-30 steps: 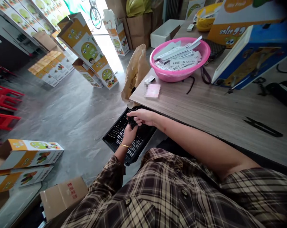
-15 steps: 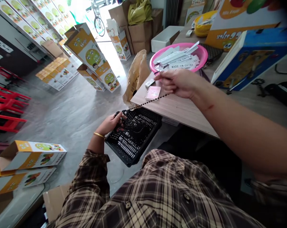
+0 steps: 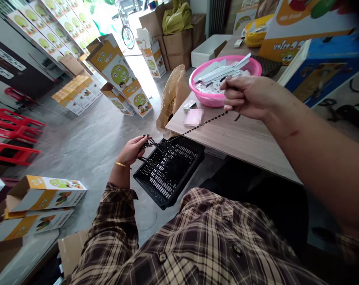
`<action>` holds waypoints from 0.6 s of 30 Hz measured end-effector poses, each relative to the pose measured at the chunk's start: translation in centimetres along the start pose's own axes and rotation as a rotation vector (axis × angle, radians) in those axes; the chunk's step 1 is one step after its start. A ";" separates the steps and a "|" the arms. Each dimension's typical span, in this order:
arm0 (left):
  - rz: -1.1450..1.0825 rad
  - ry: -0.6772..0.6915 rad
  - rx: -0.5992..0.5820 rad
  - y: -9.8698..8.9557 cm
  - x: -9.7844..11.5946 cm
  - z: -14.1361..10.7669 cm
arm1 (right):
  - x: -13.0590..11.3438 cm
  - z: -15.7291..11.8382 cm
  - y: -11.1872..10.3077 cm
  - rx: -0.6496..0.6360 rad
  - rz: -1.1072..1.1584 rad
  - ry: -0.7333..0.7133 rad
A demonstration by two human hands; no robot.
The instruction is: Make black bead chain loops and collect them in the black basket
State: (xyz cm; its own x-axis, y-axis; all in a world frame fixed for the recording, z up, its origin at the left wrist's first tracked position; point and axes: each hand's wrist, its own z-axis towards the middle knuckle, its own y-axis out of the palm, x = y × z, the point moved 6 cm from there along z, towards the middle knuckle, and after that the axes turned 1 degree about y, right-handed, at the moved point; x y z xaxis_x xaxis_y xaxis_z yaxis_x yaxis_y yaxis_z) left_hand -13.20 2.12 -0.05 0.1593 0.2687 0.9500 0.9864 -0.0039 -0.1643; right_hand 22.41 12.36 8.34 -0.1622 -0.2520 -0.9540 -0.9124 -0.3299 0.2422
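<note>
Fingers (image 3: 140, 143) of left hand (image 3: 131, 151) and right hand (image 3: 251, 97) stretch black beads (image 3: 197, 126).

Head-worn view — forward and down over the plaid shirt (image 3: 203, 241), close, seemingly wide-angle

The left hand (image 3: 131, 151) holds a string of dark beads (image 3: 194, 128), and the right hand (image 3: 251, 97) pinches the other end up high, so the string goes straight between them. Under the string is a black plastic basket (image 3: 170, 176) full of small holes, just beside the edge of the wooden surface (image 3: 241, 144). Near the right hand, a pink bowl (image 3: 224, 99) holds white labels (image 3: 221, 73) that say "MADE IN CHINA."
</note>
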 end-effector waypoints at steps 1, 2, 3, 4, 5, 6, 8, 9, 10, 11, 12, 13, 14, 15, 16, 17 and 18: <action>0.012 -0.007 -0.009 0.0 0.4 -0.1 | 0.8 -0.1 -0.5 -0.010 0.010 0.029; 0.037 -0.018 -0.039 0.2 0.8 -0.2 | 1.5 -0.1 -1.1 -0.013 0.022 0.056; 0.085 -0.031 -0.084 0.5 1.1 -0.3 | 2.1 -0.1 -1.7 -0.006 0.036 0.077; 0.163 -0.038 -0.129 0.8 1.4 -0.4 | 2.7 -0.1 -2.4 0.010 0.054 0.089; 0.271 -0.036 -0.156 1.0 1.7 -0.4 | 3.0 -0.1 -3.1 0.034 0.077 0.086; 0.399 -0.030 -0.148 1.0 2.0 -0.3 | 3.2 -0.1 -3.8 0.066 0.104 0.074; 0.654 -0.008 -0.014 0.4 2.6 0.1 | 3.5 0.0 -4.9 0.120 0.154 0.046; 0.747 0.011 0.070 0.1 2.9 0.2 | 3.5 0.1 -5.3 0.135 0.174 0.035; 0.803 0.032 0.118 0.0 3.2 0.3 | 3.5 0.2 -5.6 0.149 0.189 0.026; 0.821 0.052 0.101 0.2 3.2 0.4 | 3.5 0.3 -5.9 0.161 0.203 0.020; 0.812 0.066 0.014 0.8 3.1 0.5 | 3.5 0.5 -6.3 0.174 0.219 0.019; 0.786 0.071 -0.121 1.6 2.9 0.4 | 3.5 0.6 -6.7 0.193 0.237 0.016; 0.754 0.062 -0.266 2.4 2.5 0.1 | 3.5 0.7 -7.2 0.216 0.257 0.012; 0.722 0.044 -0.384 3.0 2.2 -0.2 | 3.5 0.8 -7.7 0.237 0.276 0.007; 0.693 0.021 -0.453 3.2 2.0 -0.4 | 3.5 0.8 -8.1 0.257 0.289 0.007; 0.664 -0.001 -0.474 3.2 1.8 -0.6 | 3.6 0.7 -8.4 0.265 0.291 0.012; 0.624 -0.021 -0.461 3.0 1.7 -0.6 | 3.8 0.6 -8.5 0.257 0.278 0.025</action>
State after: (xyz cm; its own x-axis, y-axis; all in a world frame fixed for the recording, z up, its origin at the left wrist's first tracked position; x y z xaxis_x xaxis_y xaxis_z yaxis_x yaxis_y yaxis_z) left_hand -9.90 2.02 1.25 0.6944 0.1031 0.7121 0.6322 -0.5599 -0.5355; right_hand 29.33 14.72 2.55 -0.4106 -0.3226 -0.8528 -0.8999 -0.0072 0.4360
